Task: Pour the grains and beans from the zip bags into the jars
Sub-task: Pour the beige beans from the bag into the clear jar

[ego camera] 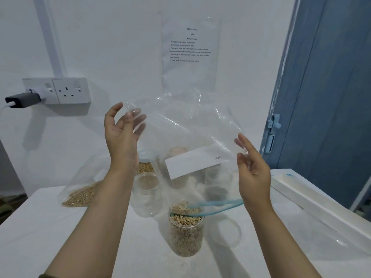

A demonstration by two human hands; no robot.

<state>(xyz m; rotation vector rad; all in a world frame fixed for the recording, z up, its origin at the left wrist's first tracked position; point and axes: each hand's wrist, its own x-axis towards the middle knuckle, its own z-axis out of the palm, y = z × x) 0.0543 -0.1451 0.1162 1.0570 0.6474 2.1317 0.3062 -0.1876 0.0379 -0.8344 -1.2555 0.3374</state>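
I hold an empty clear zip bag point(186, 125) upside down above the table. Its white label faces me and its blue zip mouth point(212, 205) hangs over an open jar point(185, 233) nearly full of pale beans. My left hand point(122, 133) holds the bag's upper left corner, with fingers showing through the plastic. At the bag's right edge, my right hand point(254, 169) pinches the plastic between fingers and thumb. An empty open jar point(147, 195) stands just behind the filled one. Left of it lies another zip bag of grains point(84, 191).
A loose jar lid point(224, 230) lies right of the filled jar. A lidded jar with grains point(147, 160) and more jars point(217, 185) stand at the back, partly behind the bag. A long white box point(313, 199) and a flat empty bag point(325, 239) lie at right. A wall socket point(70, 90) holds a charger.
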